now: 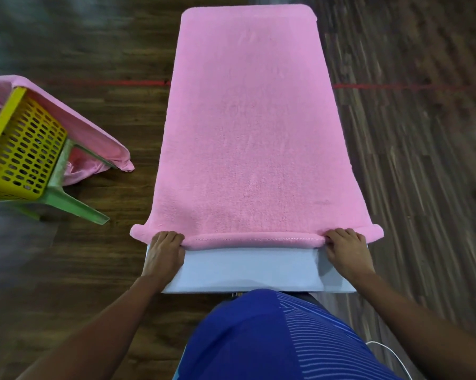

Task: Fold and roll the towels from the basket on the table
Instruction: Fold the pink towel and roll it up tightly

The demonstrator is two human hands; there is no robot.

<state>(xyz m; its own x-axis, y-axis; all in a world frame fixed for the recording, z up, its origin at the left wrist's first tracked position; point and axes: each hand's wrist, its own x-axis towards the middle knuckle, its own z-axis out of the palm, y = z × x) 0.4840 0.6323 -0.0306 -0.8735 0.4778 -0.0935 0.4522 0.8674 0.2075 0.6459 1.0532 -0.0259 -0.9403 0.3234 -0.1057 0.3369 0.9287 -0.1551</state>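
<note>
While my fingers (168, 237) are curling over the near hem, my left hand (164, 252) and right hand (347, 249) are each gripping one end of a thin first turn of the pink towel (248, 127). Both hands are clenching onto that rolled edge, not lying flat on it. The roll is only just beginning. Nearly all of the towel is lying spread out along the table (250, 272), reaching to its far end, with a strip of bare white top showing between the roll and me. I am judging the folding of this one done, since it is lying as a narrow strip, though I cannot really make out layers from above. Rolling it up to the far end is what I am facing now. Off to my left, the yellow basket (20, 149) is sitting on a green stool (75, 205) with a second pink towel (94, 135) hanging out of it, so at least one more is waiting.
</note>
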